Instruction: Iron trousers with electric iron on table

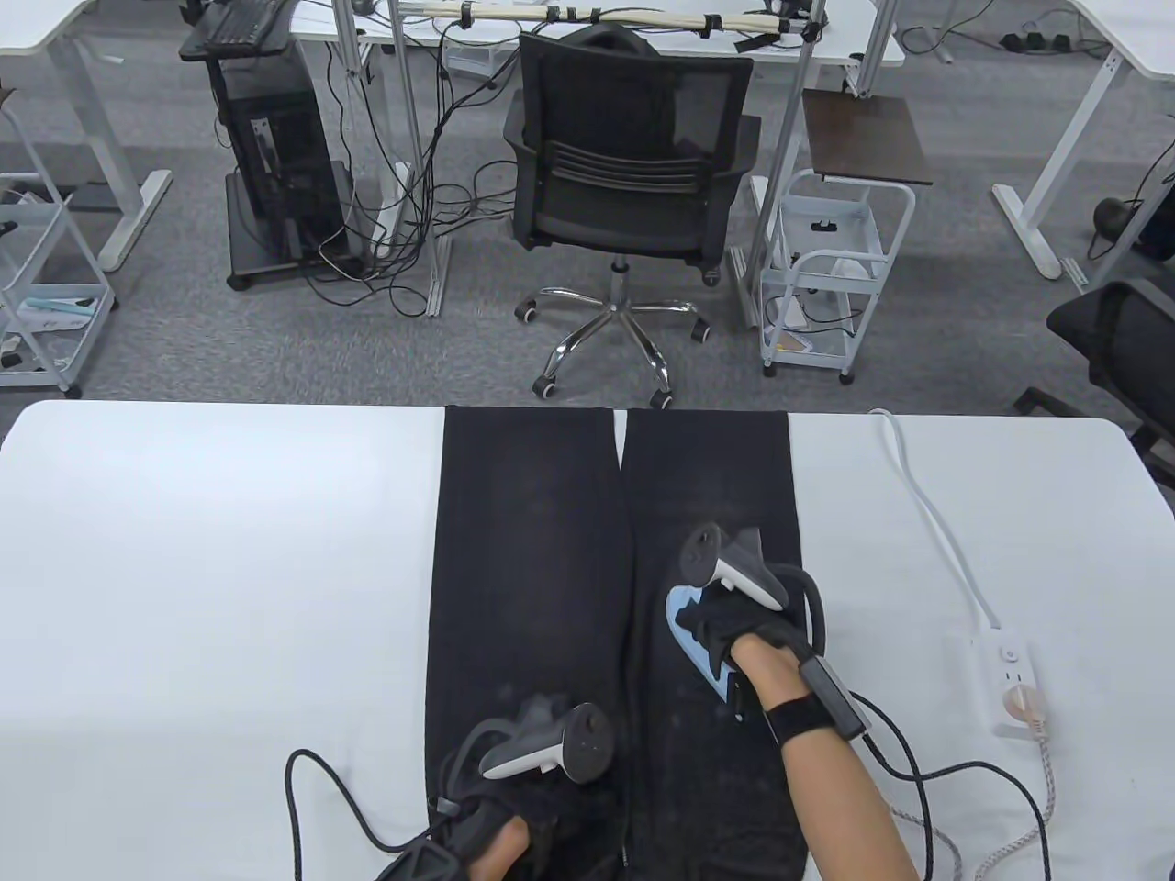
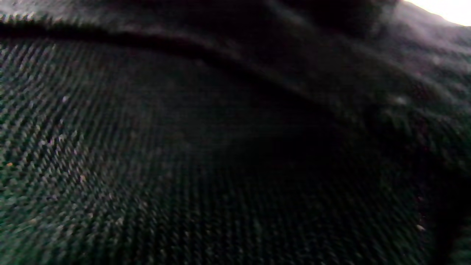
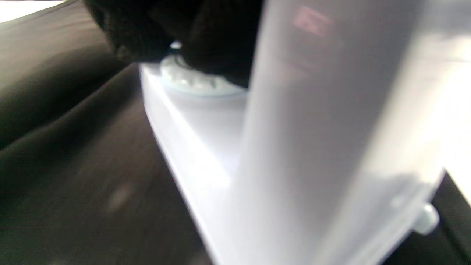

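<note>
Black trousers (image 1: 523,551) lie flat on the white table (image 1: 202,587), legs pointing away from me. My right hand (image 1: 725,624) grips the handle of a light blue electric iron (image 1: 687,631), which sits sole-down on the right trouser leg. The right wrist view shows the iron's pale body (image 3: 228,147) on the dark cloth (image 3: 73,147), with my gloved fingers (image 3: 206,40) above its dial. My left hand (image 1: 514,798) rests flat on the left leg near the table's front edge. The left wrist view is filled with the black fabric (image 2: 184,165).
A white power strip (image 1: 1010,674) lies on the table's right side, with a white cable (image 1: 927,514) running to the far edge and a braided cord plugged in. Black glove cables trail near the front edge. An office chair (image 1: 629,174) stands beyond the table.
</note>
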